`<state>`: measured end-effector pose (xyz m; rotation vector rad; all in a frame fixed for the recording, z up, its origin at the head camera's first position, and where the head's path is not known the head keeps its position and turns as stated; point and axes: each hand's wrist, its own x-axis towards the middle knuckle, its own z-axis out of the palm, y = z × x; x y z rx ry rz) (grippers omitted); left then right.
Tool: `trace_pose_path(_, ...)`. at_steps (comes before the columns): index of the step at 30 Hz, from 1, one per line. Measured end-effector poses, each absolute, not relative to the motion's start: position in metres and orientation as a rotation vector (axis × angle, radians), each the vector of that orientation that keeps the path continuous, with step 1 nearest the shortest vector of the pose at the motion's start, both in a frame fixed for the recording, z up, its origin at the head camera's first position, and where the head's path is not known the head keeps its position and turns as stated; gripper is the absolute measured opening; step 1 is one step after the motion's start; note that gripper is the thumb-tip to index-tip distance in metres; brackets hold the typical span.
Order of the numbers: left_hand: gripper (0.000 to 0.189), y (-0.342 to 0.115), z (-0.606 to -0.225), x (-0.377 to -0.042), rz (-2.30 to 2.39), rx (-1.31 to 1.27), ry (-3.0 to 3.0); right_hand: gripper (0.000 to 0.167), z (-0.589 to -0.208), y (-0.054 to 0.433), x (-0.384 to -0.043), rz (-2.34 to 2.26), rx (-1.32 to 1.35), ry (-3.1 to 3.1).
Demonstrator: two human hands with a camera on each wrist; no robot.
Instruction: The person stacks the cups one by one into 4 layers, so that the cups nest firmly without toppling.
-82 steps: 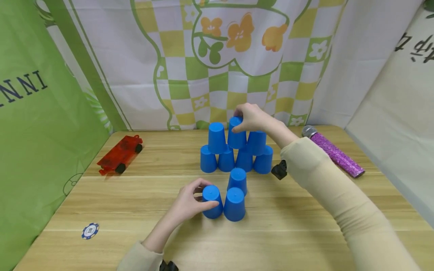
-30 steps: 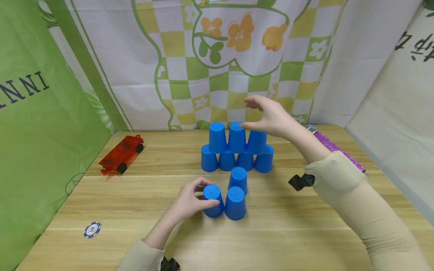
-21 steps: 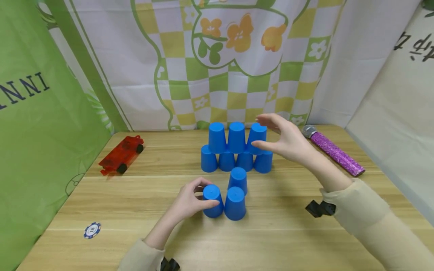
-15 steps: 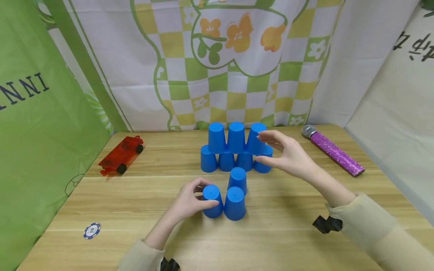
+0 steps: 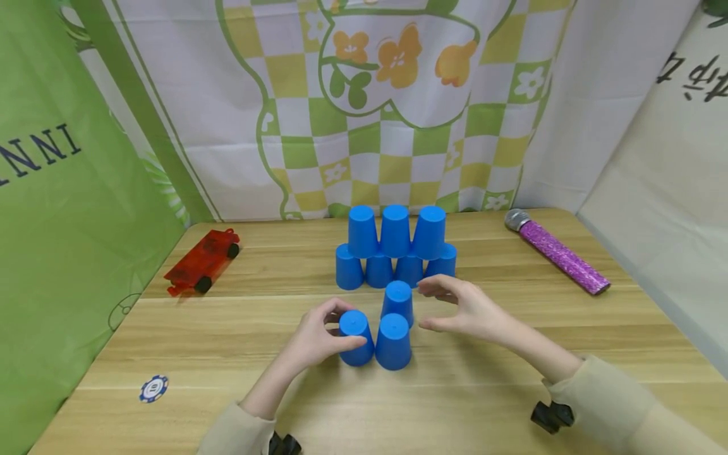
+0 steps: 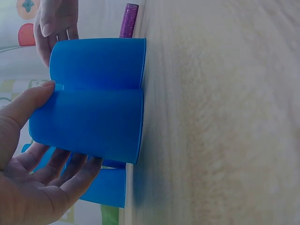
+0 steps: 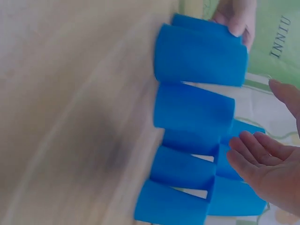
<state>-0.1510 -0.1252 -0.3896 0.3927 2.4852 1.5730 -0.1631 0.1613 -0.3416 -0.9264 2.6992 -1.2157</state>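
Observation:
My left hand (image 5: 315,335) curls its thumb and fingers round an upside-down blue cup (image 5: 354,323) that stands on the table. In the left wrist view, that cup (image 6: 89,124) sits between thumb and fingers. Beside it is a second upturned blue cup (image 5: 394,341), with a third cup (image 5: 397,298) just behind. My right hand (image 5: 472,309) hovers to the right of these cups, thumb and fingers apart, holding nothing. Farther back, three upturned cups (image 5: 395,230) rest on a row of several more cups (image 5: 349,268).
A red toy car (image 5: 205,262) lies at the back left of the wooden table (image 5: 256,392). A blue and white poker chip (image 5: 153,388) is at the front left. On the right lies a purple glittery microphone (image 5: 563,256). Printed cloth (image 5: 188,126) hangs round the back and sides.
My right hand has let go of the middle upper cup, drawn back to the right, then come down and forward beside the front cups. The left hand keeps its place on its cup.

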Motion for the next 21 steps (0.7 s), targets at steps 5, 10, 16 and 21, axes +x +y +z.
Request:
trace_pose_path(5, 0.042, -0.124, -0.389, -0.151, 1.578, 0.375, 2.485, 0.051, -0.352, 0.156, -0.159, -1.186, -0.966, 2.655)
trace_pose_path(10, 0.041, -0.125, -0.389, -0.152, 1.575, 0.373, 2.487, 0.050, -0.362, 0.149, -0.156, -1.189, -0.984, 2.622)
trace_pose_path(16, 0.042, -0.126, -0.390, -0.151, 1.576, 0.383, 2.485, 0.047, -0.374, 0.141, -0.156, -1.227, -0.992, 2.609)
trace_pose_path(21, 0.042, -0.125, -0.389, -0.151, 1.578, 0.384, 2.476, 0.046, -0.379, 0.136, -0.155, -1.243, -0.980, 2.605)
